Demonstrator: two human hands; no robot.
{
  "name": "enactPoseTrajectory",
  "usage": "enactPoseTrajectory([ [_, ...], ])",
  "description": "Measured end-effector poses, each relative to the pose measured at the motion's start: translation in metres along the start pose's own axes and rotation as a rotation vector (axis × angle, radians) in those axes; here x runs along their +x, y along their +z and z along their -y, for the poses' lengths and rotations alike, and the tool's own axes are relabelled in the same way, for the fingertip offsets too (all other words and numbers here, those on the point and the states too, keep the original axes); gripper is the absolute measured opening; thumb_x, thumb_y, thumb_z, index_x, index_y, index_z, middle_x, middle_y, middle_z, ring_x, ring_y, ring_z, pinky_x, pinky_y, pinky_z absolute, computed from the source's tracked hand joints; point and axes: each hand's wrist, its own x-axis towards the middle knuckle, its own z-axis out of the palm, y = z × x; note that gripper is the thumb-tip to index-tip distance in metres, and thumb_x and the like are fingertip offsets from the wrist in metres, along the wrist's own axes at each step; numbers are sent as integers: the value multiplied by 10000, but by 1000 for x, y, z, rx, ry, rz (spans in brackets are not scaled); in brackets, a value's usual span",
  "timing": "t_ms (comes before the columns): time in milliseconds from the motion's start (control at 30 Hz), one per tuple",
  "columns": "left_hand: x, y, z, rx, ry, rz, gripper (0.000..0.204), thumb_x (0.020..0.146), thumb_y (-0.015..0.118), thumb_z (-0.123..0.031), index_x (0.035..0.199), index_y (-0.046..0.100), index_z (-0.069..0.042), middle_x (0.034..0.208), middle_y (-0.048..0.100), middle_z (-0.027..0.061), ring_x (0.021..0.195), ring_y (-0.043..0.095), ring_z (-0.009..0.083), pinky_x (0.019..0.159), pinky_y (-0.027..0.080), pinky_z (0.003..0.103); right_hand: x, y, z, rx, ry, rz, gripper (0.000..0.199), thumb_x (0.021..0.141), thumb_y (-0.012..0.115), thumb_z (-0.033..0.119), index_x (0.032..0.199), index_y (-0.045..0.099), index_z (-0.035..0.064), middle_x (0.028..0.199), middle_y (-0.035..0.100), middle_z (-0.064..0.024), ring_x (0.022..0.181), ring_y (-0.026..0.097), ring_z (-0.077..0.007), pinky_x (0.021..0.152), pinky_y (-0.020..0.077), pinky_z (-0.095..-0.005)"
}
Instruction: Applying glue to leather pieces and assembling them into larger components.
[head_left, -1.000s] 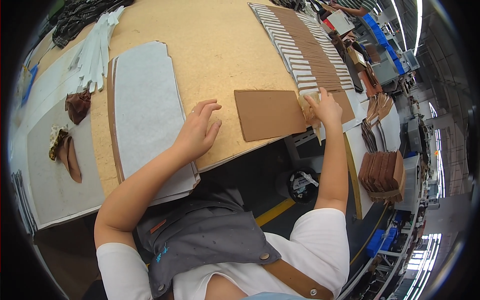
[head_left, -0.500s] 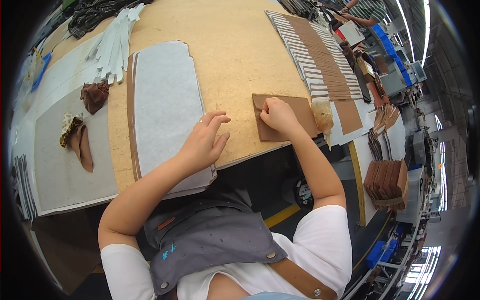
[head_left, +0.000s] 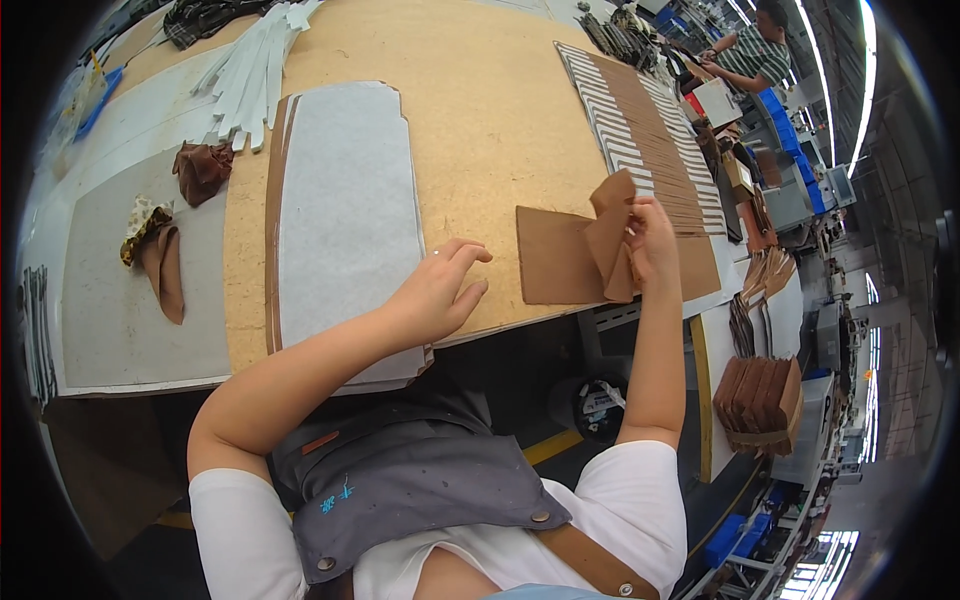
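My right hand (head_left: 652,240) pinches a thin brown leather piece (head_left: 608,240), raised and folded over on itself. Beneath it a flat brown leather panel (head_left: 556,258) lies at the table's front edge; whether the two are joined I cannot tell. My left hand (head_left: 440,290) holds nothing, its fingers loosely bent and apart. It hovers by the right side of a stack of long white-faced panels (head_left: 345,200) with brown edges, left of the leather panel.
Behind my right hand lies a row of overlapping brown and white strips (head_left: 645,130). White strips (head_left: 255,75), a crumpled dark brown scrap (head_left: 203,172) and a grey mat (head_left: 110,290) are at left. Bundled brown pieces (head_left: 757,400) stand at right. A co-worker (head_left: 755,55) is far right.
My right hand has moved right from the leather panel and lifted a brown leather piece, which is now folded over. My left hand has shifted slightly right. The view has shifted a little.
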Motion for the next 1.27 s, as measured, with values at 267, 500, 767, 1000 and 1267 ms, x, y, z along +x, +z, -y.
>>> enactPoseTrajectory([
  [267, 15, 7, -6, -311, -197, 45, 316, 899, 508, -183, 1163, 486, -10, 1207, 491, 147, 1164, 454, 271, 958, 370, 353, -20, 16, 87, 280, -211, 178, 98, 844, 467, 97, 937, 495, 86, 820, 564, -4, 726, 557, -94, 626, 484, -252],
  [500, 28, 7, -1, -759, -468, -88, 493, 931, 437, -364, 1224, 468, 32, 1204, 525, 146, 1134, 481, 220, 970, 360, 342, -48, 92, 107, 395, -170, 323, 94, 872, 436, 84, 951, 479, 55, 874, 577, -23, 781, 579, -109, 685, 496, -233],
  [767, 6, -20, -1, -1176, -364, -314, 431, 964, 374, -384, 1184, 491, -33, 1122, 553, 63, 1056, 489, 123, 938, 354, 282, -62, 135, 91, 532, -52, 545, 97, 891, 431, 102, 970, 472, 67, 978, 569, -56, 951, 551, -147, 838, 471, -331],
  [1000, -26, -67, 7, -483, -165, -841, 179, 930, 488, -161, 916, 559, 2, 813, 565, 33, 680, 493, 85, 632, 414, 229, -46, 153, 26, 901, 164, 611, 289, 920, 371, 159, 1085, 517, -28, 1049, 609, -121, 1017, 581, -211, 852, 502, -356],
  [1267, -44, -121, -25, 198, -53, -861, 118, 896, 529, -104, 873, 554, 10, 755, 541, 81, 595, 491, 174, 561, 410, 286, -53, 197, -45, 1041, 460, 654, 589, 913, 324, 495, 1282, 414, 44, 1224, 513, -123, 1119, 510, -268, 925, 448, -398],
])
